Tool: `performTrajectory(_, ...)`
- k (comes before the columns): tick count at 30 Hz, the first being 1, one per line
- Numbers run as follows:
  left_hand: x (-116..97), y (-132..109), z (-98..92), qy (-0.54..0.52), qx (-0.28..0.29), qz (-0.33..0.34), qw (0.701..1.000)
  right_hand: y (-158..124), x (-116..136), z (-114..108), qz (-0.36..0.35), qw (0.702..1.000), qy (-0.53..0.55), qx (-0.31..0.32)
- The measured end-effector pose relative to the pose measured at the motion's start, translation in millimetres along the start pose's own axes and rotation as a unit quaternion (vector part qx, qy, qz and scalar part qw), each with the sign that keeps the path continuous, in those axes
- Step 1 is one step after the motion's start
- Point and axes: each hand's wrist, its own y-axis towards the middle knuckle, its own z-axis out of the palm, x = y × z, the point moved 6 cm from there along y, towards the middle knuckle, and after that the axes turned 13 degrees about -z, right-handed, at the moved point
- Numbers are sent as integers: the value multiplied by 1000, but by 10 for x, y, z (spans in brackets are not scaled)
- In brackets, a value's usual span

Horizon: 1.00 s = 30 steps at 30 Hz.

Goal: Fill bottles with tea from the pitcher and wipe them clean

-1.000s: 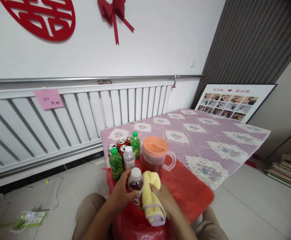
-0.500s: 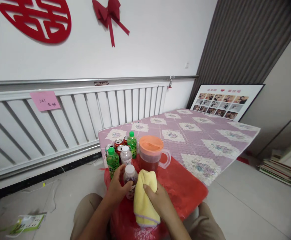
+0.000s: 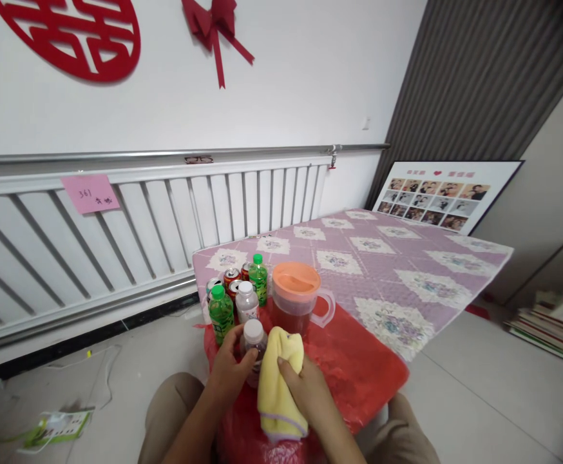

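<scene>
My left hand (image 3: 229,372) is wrapped round a small clear bottle (image 3: 253,336) with a white cap and dark drink inside. It stands over a red plastic sheet (image 3: 359,374). My right hand (image 3: 305,388) presses a yellow cloth (image 3: 278,380) against the bottle's right side. Just behind stand a pitcher (image 3: 297,304) with an orange lid, two green bottles (image 3: 222,312), another white-capped bottle (image 3: 247,301) and several drink cans (image 3: 232,278).
The red sheet covers the near corner of a low surface under a purple quilted cover (image 3: 388,264). A white radiator (image 3: 141,225) runs along the wall behind. A photo board (image 3: 436,196) leans at the right, books (image 3: 547,325) lie on the floor, and a green packet (image 3: 59,425) lies at the left.
The bottle has come down a little and the cloth has shifted up over its right side. The view has swung slightly.
</scene>
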Motion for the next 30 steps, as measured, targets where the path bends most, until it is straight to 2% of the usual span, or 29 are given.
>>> performTrajectory(5, -26, -61, 17, 34, -63, 4, 997, -73, -106, 61, 0, 988, -137, 69)
performTrajectory(9, -64, -66, 8, 63, -89, 16, 994, -98, -78, 37, 5, 986, -155, 68)
performTrajectory(12, -109, -12, -6, 58, -43, 22, 997, -107, -70, 10, -9, 988, -141, 64)
performTrajectory(17, -308, 77, -33, -7, 104, 22, 994, -123, -87, -61, -15, 992, -121, 29)
performTrajectory(20, -445, 92, -45, 38, 158, 34, 986, -111, -2, -95, -34, 996, -85, 6)
performTrajectory(25, -476, 94, -65, 91, 145, 41, 984, -80, 272, -133, -55, 997, -21, -43)
performTrajectory(28, -434, 71, -44, 98, 112, 30, 988, -67, 387, -104, -61, 997, 4, -54)
performTrajectory(30, -449, 46, -39, 116, 79, 43, 989, -57, 375, -77, -60, 997, 11, -56)
